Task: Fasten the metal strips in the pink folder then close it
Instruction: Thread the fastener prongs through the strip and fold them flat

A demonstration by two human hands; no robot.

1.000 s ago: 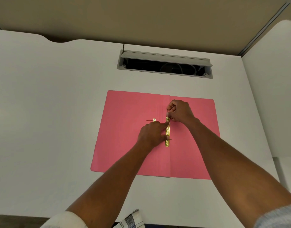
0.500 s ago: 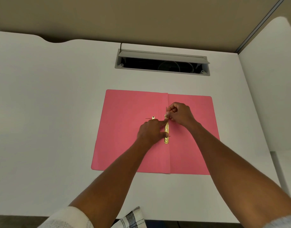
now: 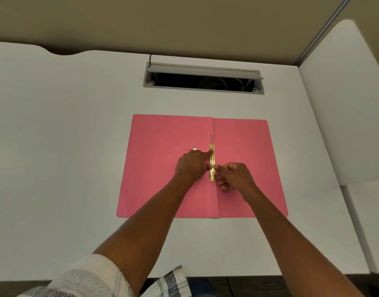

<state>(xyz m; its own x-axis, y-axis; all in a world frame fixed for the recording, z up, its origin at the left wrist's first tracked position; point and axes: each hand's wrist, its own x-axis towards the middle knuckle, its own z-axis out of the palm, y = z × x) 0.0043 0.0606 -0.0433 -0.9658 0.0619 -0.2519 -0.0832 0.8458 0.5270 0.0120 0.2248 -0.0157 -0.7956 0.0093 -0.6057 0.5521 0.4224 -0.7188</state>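
Observation:
The pink folder (image 3: pixel 163 136) lies open and flat on the white desk. A gold metal fastener bar (image 3: pixel 212 156) runs along its centre fold, with a thin prong standing out past its far end. A small loose gold piece (image 3: pixel 194 148) lies on the left flap. My left hand (image 3: pixel 191 166) rests on the left flap, its index finger pressing the bar near the top. My right hand (image 3: pixel 233 176) is at the bar's near end, fingers pinched on the lower prong there.
A grey cable hatch (image 3: pixel 203 79) is open in the desk behind the folder. A second white desk (image 3: pixel 345 103) adjoins on the right. The desk's front edge runs near my elbows.
My right hand has moved from the far end of the bar down to its near end. The far prong now stands free. My left hand has stayed on the bar.

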